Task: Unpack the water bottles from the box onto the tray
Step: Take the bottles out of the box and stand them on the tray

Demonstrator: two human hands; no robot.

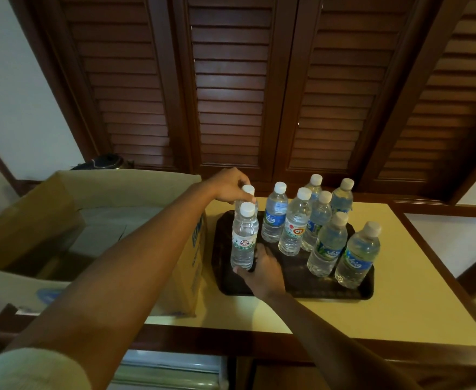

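At frame centre, the left hand (232,187) grips a rear bottle's (248,192) neck while the right hand (262,270) holds a front bottle's (244,240) base on the dark tray (293,288). Seemingly final placements; next, release both upright. The box (96,209) sits at left.

From my remote seat I see two bare forearms, with nothing worn on either wrist: no watch, band or glove. The left hand (229,185) and the right hand (262,273) are both uncovered, and I can make out no rings on the fingers that show. A pale, off-white short sleeve (31,370) covers the left upper arm at the bottom corner.
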